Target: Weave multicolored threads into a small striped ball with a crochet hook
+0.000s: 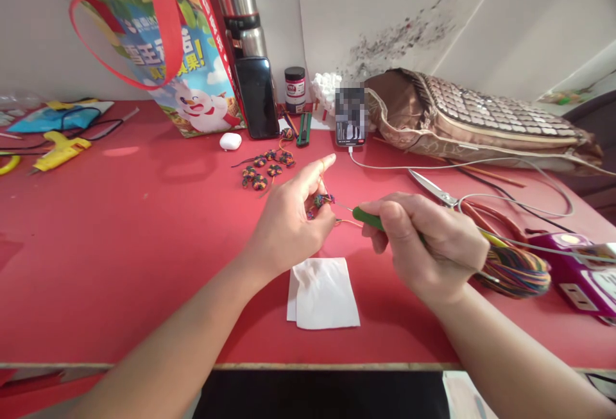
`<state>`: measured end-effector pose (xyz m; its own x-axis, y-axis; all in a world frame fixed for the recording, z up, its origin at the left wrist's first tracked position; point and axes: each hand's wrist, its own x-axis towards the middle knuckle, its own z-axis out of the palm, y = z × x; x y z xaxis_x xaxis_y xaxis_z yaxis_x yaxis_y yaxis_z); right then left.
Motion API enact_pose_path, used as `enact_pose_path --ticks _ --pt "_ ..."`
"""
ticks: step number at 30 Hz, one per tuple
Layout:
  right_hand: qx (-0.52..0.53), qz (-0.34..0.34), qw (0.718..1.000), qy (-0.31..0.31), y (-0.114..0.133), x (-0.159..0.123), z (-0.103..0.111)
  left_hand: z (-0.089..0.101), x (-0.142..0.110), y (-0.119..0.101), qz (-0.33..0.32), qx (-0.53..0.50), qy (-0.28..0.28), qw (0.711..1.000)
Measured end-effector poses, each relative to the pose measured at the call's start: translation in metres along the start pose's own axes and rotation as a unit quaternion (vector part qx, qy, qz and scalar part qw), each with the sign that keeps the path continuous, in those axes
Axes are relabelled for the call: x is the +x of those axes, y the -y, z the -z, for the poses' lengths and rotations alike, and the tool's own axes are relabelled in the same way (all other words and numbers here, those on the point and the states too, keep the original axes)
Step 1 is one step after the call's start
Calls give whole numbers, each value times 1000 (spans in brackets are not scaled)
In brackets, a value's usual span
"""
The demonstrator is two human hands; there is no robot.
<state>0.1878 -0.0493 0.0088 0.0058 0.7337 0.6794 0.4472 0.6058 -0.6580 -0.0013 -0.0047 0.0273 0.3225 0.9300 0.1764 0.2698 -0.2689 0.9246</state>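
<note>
Between its thumb and fingers, my left hand (293,220) pinches a small multicolored crochet piece (323,200), with a strand of yarn running up over the index finger. My right hand (423,239) grips a crochet hook by its green handle (368,217). The hook's thin metal shaft points left toward the crochet piece; whether the tip is inside a stitch I cannot tell. Beyond my left hand lie several small crocheted pieces (260,181) in the same dark mixed colors. A ball of multicolored yarn (517,270) sits right of my right hand, partly hidden by it.
White tissue (327,294) lies near the front edge. Scissors (447,197), a charging cable and a purple box (572,271) are at right. Behind stand two phones (257,98), a jar (295,88), a green cutter (304,129) and a shopping bag (163,47). A yellow glue gun (60,149) lies left.
</note>
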Motion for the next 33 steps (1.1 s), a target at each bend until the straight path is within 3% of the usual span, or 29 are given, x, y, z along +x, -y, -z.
enact_pose_path --ticks 4,8,14,18,22,28,33 --pt "-36 52 998 -13 -3 -6 -7 -2 2 -2 58 -66 -10 996" --pt "-10 29 999 -14 -3 -8 -7 0 3 -7 104 -137 -15 985" --pt "-24 22 999 -15 -1 -7 -8 -4 -1 -2 30 -101 -30 994" --pt "-57 54 997 6 4 -9 -10 -8 -3 7 -9 -12 -71 997" --pt "-65 91 993 24 8 -6 -12 -9 -2 15 -23 39 -79 996" --pt "-3 86 996 13 1 3 -13 -8 0 13 -48 32 -35 998" --pt "64 -19 997 39 -5 8 -6 -5 -2 0 -5 -69 28 997"
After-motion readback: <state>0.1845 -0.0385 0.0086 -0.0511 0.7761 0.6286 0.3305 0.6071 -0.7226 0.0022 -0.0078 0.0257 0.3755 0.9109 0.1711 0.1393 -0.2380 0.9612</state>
